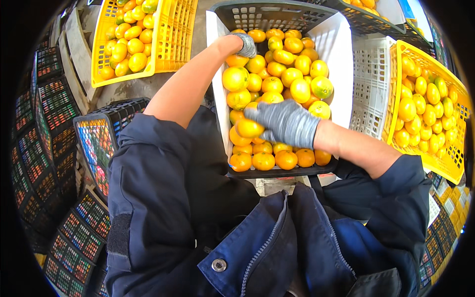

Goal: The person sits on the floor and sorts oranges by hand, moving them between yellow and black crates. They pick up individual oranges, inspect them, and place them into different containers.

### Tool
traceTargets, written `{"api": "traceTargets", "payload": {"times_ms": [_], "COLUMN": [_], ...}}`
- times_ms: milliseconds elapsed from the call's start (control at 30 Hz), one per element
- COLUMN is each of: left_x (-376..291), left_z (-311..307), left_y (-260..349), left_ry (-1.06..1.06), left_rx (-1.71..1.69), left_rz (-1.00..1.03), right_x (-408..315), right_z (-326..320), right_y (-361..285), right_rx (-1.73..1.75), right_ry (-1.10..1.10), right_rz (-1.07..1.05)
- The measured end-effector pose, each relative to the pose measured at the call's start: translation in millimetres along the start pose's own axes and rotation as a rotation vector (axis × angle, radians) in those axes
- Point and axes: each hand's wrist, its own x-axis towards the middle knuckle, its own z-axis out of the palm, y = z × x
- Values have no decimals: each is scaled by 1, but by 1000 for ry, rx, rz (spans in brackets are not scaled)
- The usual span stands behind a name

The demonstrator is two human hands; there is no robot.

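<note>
In front of me stands a black plastic crate [276,15] lined with white sheets [336,74], holding many orange and green-tinged mandarins [272,85]. My right hand [287,122], in a grey knitted glove, is over the near half of the crate. Its fingers and thumb close around a mandarin [249,128] at the left side. My left hand [246,45], gloved alike, reaches down at the far left corner of the crate. Its fingers are turned away from view, so whether it grips a fruit cannot be seen. Along the near edge, mandarins sit in a row.
A yellow crate [172,37] of mandarins stands at the upper left, another yellow crate [395,92] at the right beside a white crate [367,85]. Black crates [52,111] are stacked at the far left. A black basket [111,111] stands near my left arm.
</note>
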Motion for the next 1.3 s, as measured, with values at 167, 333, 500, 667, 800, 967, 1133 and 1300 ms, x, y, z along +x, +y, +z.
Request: {"api": "traceTargets", "payload": {"times_ms": [167,333,500,667,800,967,1133,1300], "left_x": [-30,-74,-92,-89,-91,-86,-76,-37], "left_z": [11,26,38,36,39,48,43,17], "left_y": [5,41,58,58,51,41,23,14], "left_ry": [216,318,265,253,276,315,398,92], "left_rx": [-90,134,-141,-123,-79,-213,-335,54], "left_rz": [113,60,40,43,90,134,323,239], "right_x": [-27,-31,5,63,69,61,70,66], "right_z": [8,11,-7,-21,-8,13,4,-14], "right_y": [-9,13,84,172,208,214,234,275], "right_rx": [-132,25,109,71,-212,-139,-113,-113], "right_ry": [-200,-121,130,302,400,317,351,640], "right_rz": [0,57,171,404,507,568,647,903]}}
